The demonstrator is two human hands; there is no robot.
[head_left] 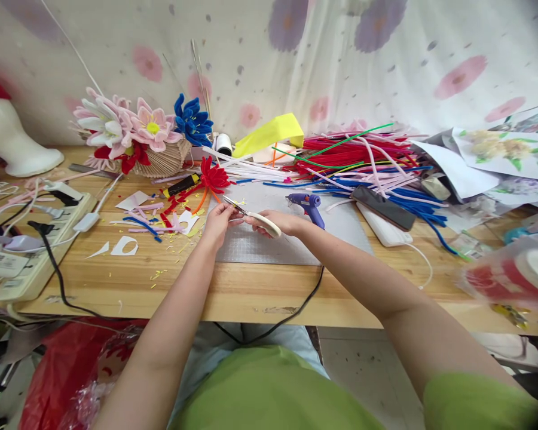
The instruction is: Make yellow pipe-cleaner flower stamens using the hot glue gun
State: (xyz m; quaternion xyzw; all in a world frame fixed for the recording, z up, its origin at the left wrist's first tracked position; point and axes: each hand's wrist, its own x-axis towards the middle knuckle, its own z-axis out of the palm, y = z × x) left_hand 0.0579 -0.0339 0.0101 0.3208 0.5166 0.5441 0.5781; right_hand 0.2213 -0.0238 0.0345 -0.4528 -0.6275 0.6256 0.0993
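My right hand (278, 221) is closed around scissors (269, 226) with cream handles, and their blades point left toward my left fingers. My left hand (221, 221) is pinched right by the blade tips; the small piece between its fingers is too small to make out. Just beyond the left hand lies a red fuzzy flower (214, 175) with orange stems (200, 202). Under both hands is a grey cutting mat (260, 248). A purple-blue glue gun (308, 206) rests on the mat, right of the scissors.
Bundled pipe cleaners (354, 156) lie at the back right, near a dark phone (382, 208). Finished fuzzy flowers (150, 126) stand at the back left. Paper scraps (124, 245) and trimmings litter the left side, beside a power strip (45, 251). A bagged cup (515, 269) stands far right.
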